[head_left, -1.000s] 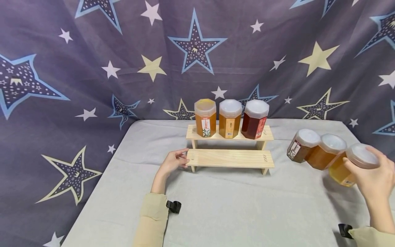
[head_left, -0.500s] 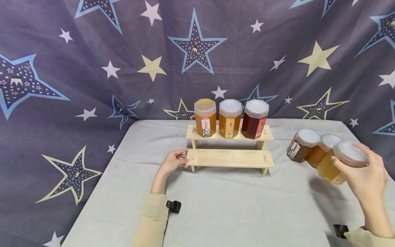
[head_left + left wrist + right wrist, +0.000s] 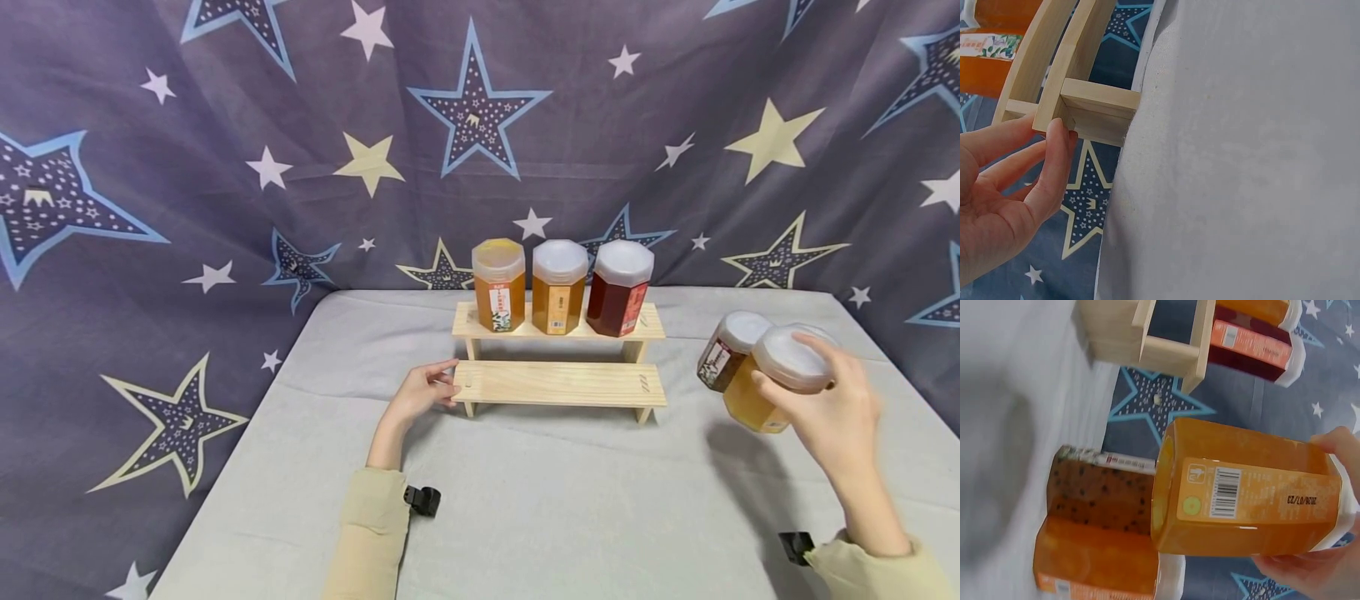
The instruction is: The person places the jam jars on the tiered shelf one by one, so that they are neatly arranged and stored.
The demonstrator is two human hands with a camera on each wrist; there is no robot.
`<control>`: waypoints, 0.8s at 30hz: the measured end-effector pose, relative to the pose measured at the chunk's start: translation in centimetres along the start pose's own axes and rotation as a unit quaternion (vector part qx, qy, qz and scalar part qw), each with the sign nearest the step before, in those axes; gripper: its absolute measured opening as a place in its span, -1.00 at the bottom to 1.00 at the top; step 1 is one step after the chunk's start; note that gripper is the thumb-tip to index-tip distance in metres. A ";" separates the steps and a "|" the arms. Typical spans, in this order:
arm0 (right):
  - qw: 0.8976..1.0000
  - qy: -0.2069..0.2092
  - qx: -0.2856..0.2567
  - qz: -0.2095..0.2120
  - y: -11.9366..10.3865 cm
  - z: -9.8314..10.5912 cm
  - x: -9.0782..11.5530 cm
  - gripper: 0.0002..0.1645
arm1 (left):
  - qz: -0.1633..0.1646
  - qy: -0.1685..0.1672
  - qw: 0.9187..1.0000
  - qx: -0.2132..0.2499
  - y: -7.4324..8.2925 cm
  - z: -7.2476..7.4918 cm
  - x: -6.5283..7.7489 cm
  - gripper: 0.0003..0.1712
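Note:
My right hand [image 3: 836, 408] grips an amber honey jar [image 3: 761, 396] by its white lid, holding it tilted above the table. The right wrist view shows a barcode label on its side. Behind it stand a dark speckled jar [image 3: 723, 358] and, hidden from the head view, an orange jar [image 3: 1097, 556]. My left hand [image 3: 420, 392] pinches the left end of the lower step of a two-step wooden rack [image 3: 558, 383]. On the upper step, an amber jar [image 3: 500, 287], a second amber jar [image 3: 558, 287] and a dark red jar [image 3: 618, 287] stand in a row.
A pale grey cloth [image 3: 570, 492] covers the table. Close behind the rack hangs a dark star-patterned curtain [image 3: 570, 133], which continues down the left side.
My right hand has carried the amber jar leftward, and it now hides the orange jar in the head view. My left hand has stayed on the rack.

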State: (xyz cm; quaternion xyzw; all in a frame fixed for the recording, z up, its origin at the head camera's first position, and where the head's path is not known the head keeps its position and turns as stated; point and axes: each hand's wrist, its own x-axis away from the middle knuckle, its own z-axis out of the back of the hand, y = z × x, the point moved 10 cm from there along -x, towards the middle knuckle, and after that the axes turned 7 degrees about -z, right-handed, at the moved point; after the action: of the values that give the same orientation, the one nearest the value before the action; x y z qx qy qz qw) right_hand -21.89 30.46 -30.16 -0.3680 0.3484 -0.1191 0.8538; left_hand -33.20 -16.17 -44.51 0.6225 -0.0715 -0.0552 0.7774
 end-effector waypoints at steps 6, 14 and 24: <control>0.999 -0.035 -0.011 0.002 -1.2 -1.5 0.2 -0.27 | -0.001 -0.003 1.000 0.001 0.0 0.0 0.0 -0.42; 0.997 -0.063 -0.029 0.013 -3.3 -3.4 0.6 -0.28 | -0.002 0.000 1.000 -0.003 0.0 0.1 -0.2 -0.41; 0.994 -0.077 -0.063 0.049 -6.2 -5.9 1.4 -0.29 | 0.004 0.005 1.000 -0.014 -0.3 0.1 -0.2 -0.41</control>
State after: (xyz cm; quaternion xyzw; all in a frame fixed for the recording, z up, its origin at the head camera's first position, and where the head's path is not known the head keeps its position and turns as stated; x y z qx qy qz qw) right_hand -24.55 22.25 -29.27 -0.4117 0.3057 -0.0262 0.8581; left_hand -33.43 -16.28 -44.79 0.6113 -0.0694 -0.0506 0.7867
